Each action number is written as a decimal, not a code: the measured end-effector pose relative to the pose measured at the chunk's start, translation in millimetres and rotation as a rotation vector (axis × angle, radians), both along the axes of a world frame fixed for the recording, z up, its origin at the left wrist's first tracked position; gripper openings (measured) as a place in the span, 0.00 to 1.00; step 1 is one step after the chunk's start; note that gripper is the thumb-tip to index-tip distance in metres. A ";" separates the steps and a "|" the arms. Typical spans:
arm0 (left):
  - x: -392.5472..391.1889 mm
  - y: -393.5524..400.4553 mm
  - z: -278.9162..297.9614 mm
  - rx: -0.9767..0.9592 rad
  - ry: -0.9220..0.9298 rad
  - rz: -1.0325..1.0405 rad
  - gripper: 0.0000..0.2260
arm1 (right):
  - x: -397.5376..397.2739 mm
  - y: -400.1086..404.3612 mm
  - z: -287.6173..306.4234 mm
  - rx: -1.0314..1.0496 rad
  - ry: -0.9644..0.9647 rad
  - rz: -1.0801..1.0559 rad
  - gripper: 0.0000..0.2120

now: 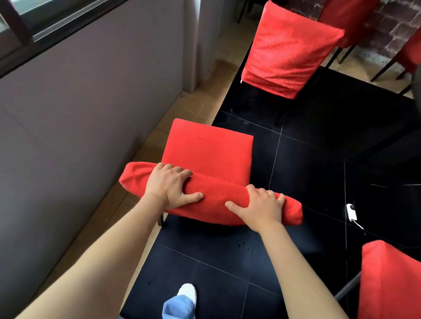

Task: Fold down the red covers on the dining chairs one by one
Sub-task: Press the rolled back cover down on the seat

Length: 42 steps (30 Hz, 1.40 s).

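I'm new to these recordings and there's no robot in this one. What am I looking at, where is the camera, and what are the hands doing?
No machine here: a person works with bare hands, and the single picture comes from a wide-angle camera worn on the head, looking down along both arms. That is why the arms seem so long.

The left hand and the right hand both grip the rolled red fabric cover along the top of the nearest dining chair's backrest, fingers curled over it and thumbs on the near side. Beyond it is the chair's red seat.

A second red-covered chair stands farther ahead, another at lower right. The floor is black tile, with a small white plug and cable lying on it. A grey wall is to the left.
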<state>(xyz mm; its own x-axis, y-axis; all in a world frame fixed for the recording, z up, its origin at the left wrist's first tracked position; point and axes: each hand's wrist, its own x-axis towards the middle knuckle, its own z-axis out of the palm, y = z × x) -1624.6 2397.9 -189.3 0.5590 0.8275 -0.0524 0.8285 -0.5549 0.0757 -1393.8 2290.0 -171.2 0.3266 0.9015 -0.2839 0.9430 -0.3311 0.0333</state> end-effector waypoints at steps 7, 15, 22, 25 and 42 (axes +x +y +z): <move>-22.7 -24.3 0.1 -0.014 0.026 -0.114 0.44 | -34.9 -48.3 -1.7 0.008 0.011 -0.106 0.50; -59.0 -39.5 1.2 -0.005 0.058 -0.294 0.44 | -102.1 -103.4 -4.9 0.032 -0.013 -0.281 0.49; -71.0 -30.5 3.5 0.021 0.036 -0.409 0.45 | -136.6 -115.9 -6.1 0.081 -0.042 -0.384 0.48; -67.1 -23.0 4.2 0.032 0.023 -0.430 0.45 | -137.4 -113.3 -7.1 0.101 -0.061 -0.413 0.47; 19.6 51.8 -7.3 0.081 -0.078 -0.481 0.41 | -52.6 -44.2 -13.5 0.196 -0.081 -0.452 0.46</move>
